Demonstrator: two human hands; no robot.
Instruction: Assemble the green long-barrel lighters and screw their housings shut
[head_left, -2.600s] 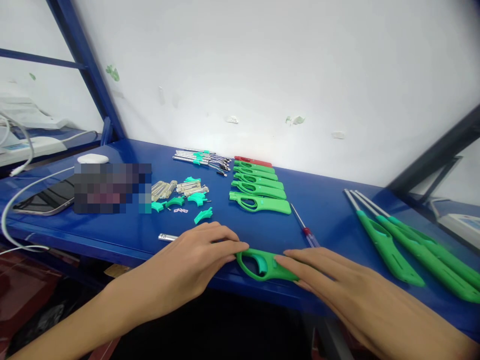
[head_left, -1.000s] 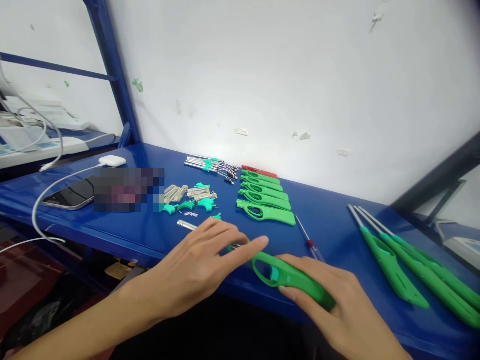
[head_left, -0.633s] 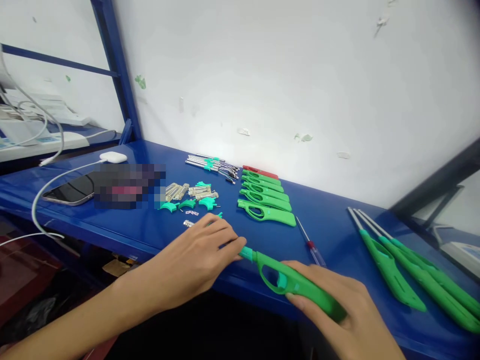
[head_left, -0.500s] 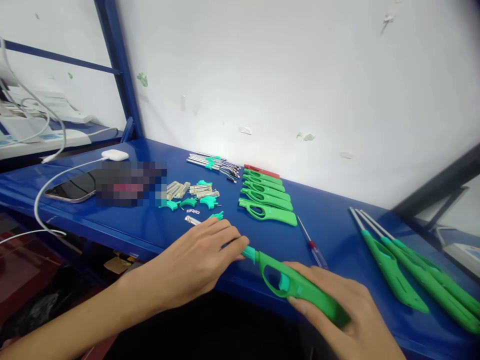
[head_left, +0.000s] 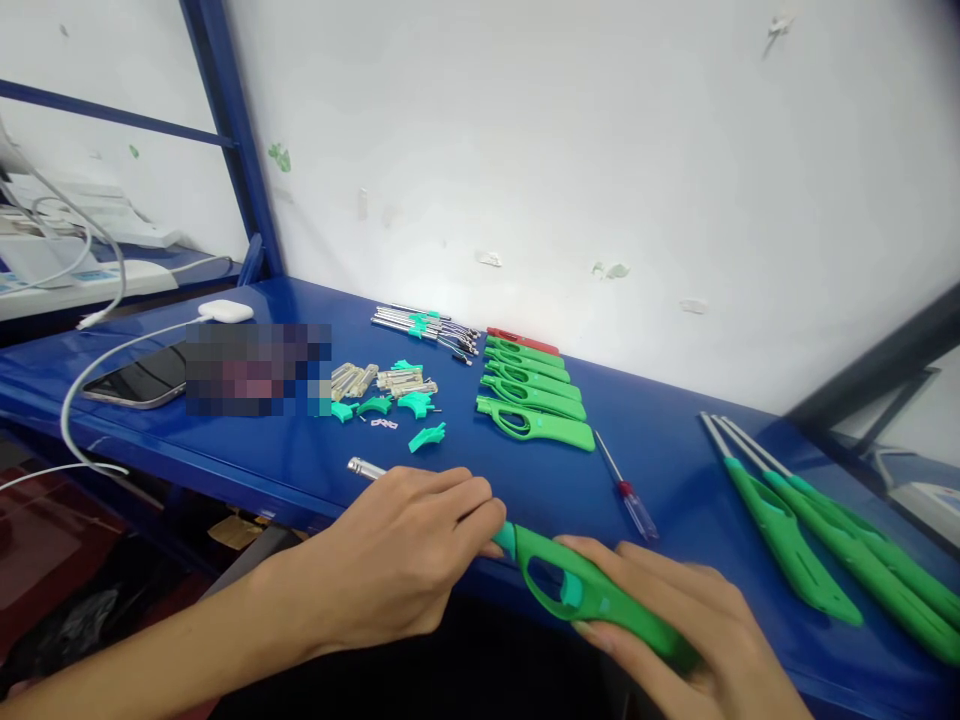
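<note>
My right hand (head_left: 675,620) is wrapped round the green handle of a long lighter (head_left: 622,610), whose teal trigger shows inside the loop. My left hand (head_left: 420,540) closes round the lighter's metal tube near the teal collar (head_left: 506,540). The tube's slotted silver tip (head_left: 366,468) sticks out to the left past my knuckles. Just beyond that hand lies a loose teal piece (head_left: 427,437).
Green handle shells (head_left: 547,428) and one red shell (head_left: 523,340) lie in a column. Metal tubes with wires (head_left: 420,322), clear parts (head_left: 356,380), a screwdriver (head_left: 637,510), several long green lighters (head_left: 795,545) and a phone (head_left: 142,375) rest on the blue table (head_left: 315,290).
Both hands and the held lighter have moved slightly down, nearer the table's front edge. More of the loose teal piece shows, and the tube tip has shifted left and down.
</note>
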